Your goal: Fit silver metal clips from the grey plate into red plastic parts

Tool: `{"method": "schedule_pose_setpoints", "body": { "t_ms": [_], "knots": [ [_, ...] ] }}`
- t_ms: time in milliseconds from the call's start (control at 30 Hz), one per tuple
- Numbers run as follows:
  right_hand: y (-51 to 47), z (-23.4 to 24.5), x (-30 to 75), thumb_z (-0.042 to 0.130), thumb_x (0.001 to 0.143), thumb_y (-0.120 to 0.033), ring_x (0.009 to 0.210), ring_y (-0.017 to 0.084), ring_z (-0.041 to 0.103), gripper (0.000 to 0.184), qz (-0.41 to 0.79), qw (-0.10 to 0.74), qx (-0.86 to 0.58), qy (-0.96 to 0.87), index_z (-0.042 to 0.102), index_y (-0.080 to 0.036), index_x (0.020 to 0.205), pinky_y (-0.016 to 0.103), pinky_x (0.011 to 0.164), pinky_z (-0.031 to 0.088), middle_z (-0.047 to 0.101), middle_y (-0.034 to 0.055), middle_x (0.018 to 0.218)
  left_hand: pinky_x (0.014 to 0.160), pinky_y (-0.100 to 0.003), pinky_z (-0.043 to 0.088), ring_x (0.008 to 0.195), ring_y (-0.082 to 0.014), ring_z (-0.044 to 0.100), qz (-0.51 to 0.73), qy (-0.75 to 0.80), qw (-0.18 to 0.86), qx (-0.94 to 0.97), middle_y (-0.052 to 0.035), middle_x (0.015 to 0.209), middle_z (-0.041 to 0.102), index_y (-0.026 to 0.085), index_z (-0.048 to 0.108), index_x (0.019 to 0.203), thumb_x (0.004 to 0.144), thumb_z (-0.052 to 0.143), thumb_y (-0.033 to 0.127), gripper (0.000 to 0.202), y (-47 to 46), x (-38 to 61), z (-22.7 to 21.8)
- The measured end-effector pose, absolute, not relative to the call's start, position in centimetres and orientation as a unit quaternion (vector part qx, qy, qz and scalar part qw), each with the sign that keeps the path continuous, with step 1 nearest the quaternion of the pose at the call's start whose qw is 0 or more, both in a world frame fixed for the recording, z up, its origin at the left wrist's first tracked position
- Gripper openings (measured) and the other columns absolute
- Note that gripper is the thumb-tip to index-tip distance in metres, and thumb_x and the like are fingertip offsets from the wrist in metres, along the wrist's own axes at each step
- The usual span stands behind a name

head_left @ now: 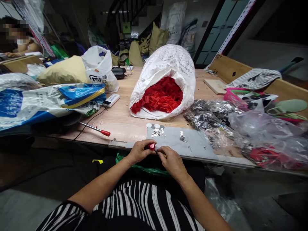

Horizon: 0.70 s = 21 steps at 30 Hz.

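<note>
Close to the table's front edge, my left hand point(140, 152) is closed, pinching a small red plastic piece point(151, 146). My right hand point(173, 161) is closed around a small thin tool point(164, 155), its dark tip meeting the red piece; the fingers cover most of it. Just beyond my hands, a small pile of shiny metal pieces point(158, 132) lies on a grey mat point(197, 141), with a smaller cluster of metal pieces point(182, 136) to its right. Farther back, a white woven sack point(172, 57) lies on its side, its mouth showing many red plastic pieces point(163, 96).
Clear bags of dark metal parts point(209, 112) and a pink basket point(234, 98) crowd the right side. To the left are plastic bags point(48, 99), a white device point(111, 100) and a red-tipped metal lever point(105, 132). Another person point(22, 43) sits at the far left.
</note>
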State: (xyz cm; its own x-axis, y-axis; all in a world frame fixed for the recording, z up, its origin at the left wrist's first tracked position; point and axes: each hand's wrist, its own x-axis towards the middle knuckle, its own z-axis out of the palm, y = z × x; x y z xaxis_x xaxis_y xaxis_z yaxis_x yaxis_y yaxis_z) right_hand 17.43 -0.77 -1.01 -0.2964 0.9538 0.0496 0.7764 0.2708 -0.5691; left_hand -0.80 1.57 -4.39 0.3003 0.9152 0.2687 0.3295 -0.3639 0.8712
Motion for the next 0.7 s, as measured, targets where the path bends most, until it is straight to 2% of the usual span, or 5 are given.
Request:
{"method": "schedule_pose_setpoints", "body": {
  "t_ms": [233,367,500,567,700],
  "knots": [
    [-1.2,-1.6,17.4,0.048,0.088,-0.021,0.084,0.018,0.062,0.015,0.234,0.224,-0.556,-0.765,0.063,-0.023,0.092,0.03,0.075,0.046,0.064,0.0034,0.093,0.083,-0.03,0.045,0.087,-0.0182,0.062,0.415,0.426,0.405,0.694,-0.0032,0.094,0.069,0.02,0.065,0.104,0.071,0.073,0.026,0.035,1.6,-1.0,-4.6],
    [-1.9,-2.0,17.6,0.044,0.091,-0.024,0.088,0.018,0.06,0.02,0.264,0.295,-0.537,-0.745,0.062,-0.022,0.099,0.03,0.079,0.046,0.063,0.0048,0.096,0.083,-0.03,0.046,0.088,-0.018,0.062,0.458,0.395,0.501,0.619,-0.0053,0.096,0.068,0.018,0.063,0.102,0.069,0.075,0.026,0.036,1.8,-1.4,-4.6],
    [-2.3,-2.3,18.3,0.04,0.094,-0.029,0.093,0.018,0.059,0.024,0.276,0.339,-0.515,-0.737,0.058,-0.022,0.108,0.03,0.083,0.046,0.062,0.0064,0.101,0.087,-0.032,0.046,0.093,-0.0191,0.062,0.479,0.377,0.532,0.587,-0.0071,0.1,0.068,0.017,0.063,0.099,0.068,0.076,0.022,0.034,1.7,-1.4,-4.4],
    [-2.5,-2.4,18.7,0.039,0.094,-0.029,0.089,0.018,0.06,0.023,0.291,0.332,-0.517,-0.733,0.055,-0.023,0.11,0.029,0.08,0.046,0.063,0.0051,0.098,0.088,-0.031,0.045,0.095,-0.0194,0.062,0.492,0.375,0.533,0.577,-0.0074,0.101,0.067,0.017,0.064,0.097,0.067,0.077,0.02,0.032,1.3,-1.2,-4.1],
    [-2.8,-1.9,19.0,0.037,0.095,-0.028,0.07,0.014,0.059,0.023,0.344,0.28,-0.523,-0.728,0.049,-0.026,0.115,0.026,0.066,0.045,0.063,-0.0004,0.081,0.089,-0.03,0.045,0.098,-0.0198,0.062,0.535,0.365,0.562,0.514,-0.0057,0.1,0.067,0.018,0.063,0.095,0.068,0.076,0.017,0.031,0.1,-0.6,-3.0]
  ]
}}
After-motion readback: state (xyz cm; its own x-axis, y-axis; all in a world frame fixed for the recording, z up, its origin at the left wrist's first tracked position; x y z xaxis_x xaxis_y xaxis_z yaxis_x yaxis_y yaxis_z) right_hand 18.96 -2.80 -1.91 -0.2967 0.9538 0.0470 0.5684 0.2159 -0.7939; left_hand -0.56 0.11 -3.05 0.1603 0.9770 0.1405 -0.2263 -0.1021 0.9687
